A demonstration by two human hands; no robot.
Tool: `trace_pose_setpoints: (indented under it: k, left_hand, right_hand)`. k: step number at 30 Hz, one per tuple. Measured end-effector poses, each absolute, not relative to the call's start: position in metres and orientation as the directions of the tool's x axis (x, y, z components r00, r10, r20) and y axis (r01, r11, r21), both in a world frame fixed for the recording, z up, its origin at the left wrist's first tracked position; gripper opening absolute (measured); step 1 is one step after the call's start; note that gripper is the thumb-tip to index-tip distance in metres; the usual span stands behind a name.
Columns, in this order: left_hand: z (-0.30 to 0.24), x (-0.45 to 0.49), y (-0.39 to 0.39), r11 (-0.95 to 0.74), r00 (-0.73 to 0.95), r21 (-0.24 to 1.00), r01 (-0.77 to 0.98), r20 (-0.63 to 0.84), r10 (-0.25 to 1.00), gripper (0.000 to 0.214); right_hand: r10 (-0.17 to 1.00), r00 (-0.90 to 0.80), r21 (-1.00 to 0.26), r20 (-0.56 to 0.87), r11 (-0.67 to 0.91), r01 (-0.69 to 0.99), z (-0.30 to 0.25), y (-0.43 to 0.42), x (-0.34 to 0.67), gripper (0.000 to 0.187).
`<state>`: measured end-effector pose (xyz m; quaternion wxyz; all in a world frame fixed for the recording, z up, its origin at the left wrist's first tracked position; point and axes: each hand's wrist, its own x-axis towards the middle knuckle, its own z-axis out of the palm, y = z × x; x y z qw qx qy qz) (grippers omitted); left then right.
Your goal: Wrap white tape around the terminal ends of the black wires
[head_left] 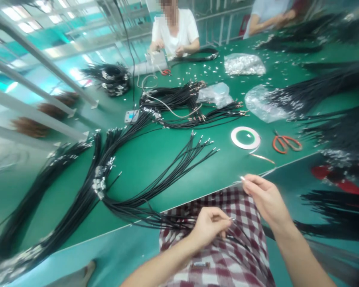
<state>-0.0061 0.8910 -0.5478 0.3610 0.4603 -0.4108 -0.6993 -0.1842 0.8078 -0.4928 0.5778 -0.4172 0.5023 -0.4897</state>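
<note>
The pale cable tip (231, 219) is projecting from the left hand (211, 224), below and to the left of the right hand (265, 197) and apart from it. The black cable bundle (155, 217) is extending leftward from the left hand, its long axis running roughly crosswise over the edge of the green table (203, 181). The left thumb and forefinger are pressing together, apparently grasping the tip. The right thumb and forefinger are pinching a small white piece (242, 179), its form too small to tell. Beyond the right hand, a tape roll (233, 137) is lying flat.
</note>
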Motion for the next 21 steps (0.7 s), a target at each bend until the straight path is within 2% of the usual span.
trace_pose_setpoints:
  k: [1, 2, 4, 6, 8, 9, 11, 14, 17, 21]
  left_hand:
    - [-0.549, -0.008, 0.89, -0.238, -0.329, 0.971, -0.038, -0.237, -0.914, 0.034]
    - [-0.549, -0.009, 0.889, -0.057, -0.377, 0.978, -0.199, -0.13, -0.917, 0.035]
    - [-0.544, -0.005, 0.887, 0.227, -0.493, 0.884, -0.408, -0.005, -0.87, 0.037]
    - [-0.536, 0.012, 0.885, 0.341, -0.5, 0.798, -0.496, 0.058, -0.864, 0.048]
    - [-0.532, 0.043, 0.882, 0.376, -0.393, 0.718, -0.586, 0.154, -0.906, 0.047]
    - [-0.532, 0.062, 0.879, 0.368, -0.304, 0.63, -0.683, 0.213, -0.929, 0.039]
    - [-0.538, 0.105, 0.872, 0.223, -0.087, 0.418, -0.881, 0.32, -0.944, 0.037]
    - [-0.553, 0.162, 0.866, 0.018, 0.065, 0.222, -0.975, 0.359, -0.931, 0.052]
    - [-0.565, 0.189, 0.867, -0.044, 0.104, 0.19, -0.981, 0.318, -0.942, 0.047]
    - [-0.563, 0.191, 0.869, 0.025, 0.049, 0.235, -0.972, 0.305, -0.951, 0.038]
  right_hand:
    - [-0.99, -0.022, -0.984, -0.139, 0.135, 0.113, -0.495, 0.8, -0.183, 0.022]
    - [-0.994, -0.055, -0.994, -0.098, 0.094, 0.059, -0.497, 0.792, -0.182, 0.023]
    - [-0.996, -0.091, -0.997, -0.001, 0.008, -0.078, -0.504, 0.776, -0.18, 0.024]
    - [-0.992, -0.08, -0.978, 0.098, -0.081, -0.193, -0.512, 0.764, -0.179, 0.024]
    - [-0.981, -0.073, -0.962, 0.177, -0.157, -0.223, -0.52, 0.755, -0.179, 0.024]
    - [-0.972, -0.075, -0.949, 0.221, -0.196, -0.245, -0.525, 0.752, -0.179, 0.023]
    - [-0.943, -0.071, -0.898, 0.325, -0.285, -0.335, -0.534, 0.749, -0.178, 0.023]
    - [-0.919, -0.066, -0.861, 0.389, -0.337, -0.381, -0.546, 0.748, -0.176, 0.022]
    - [-0.901, -0.077, -0.842, 0.428, -0.366, -0.395, -0.549, 0.749, -0.173, 0.019]
    - [-0.894, -0.084, -0.834, 0.44, -0.372, -0.407, -0.545, 0.751, -0.171, 0.019]
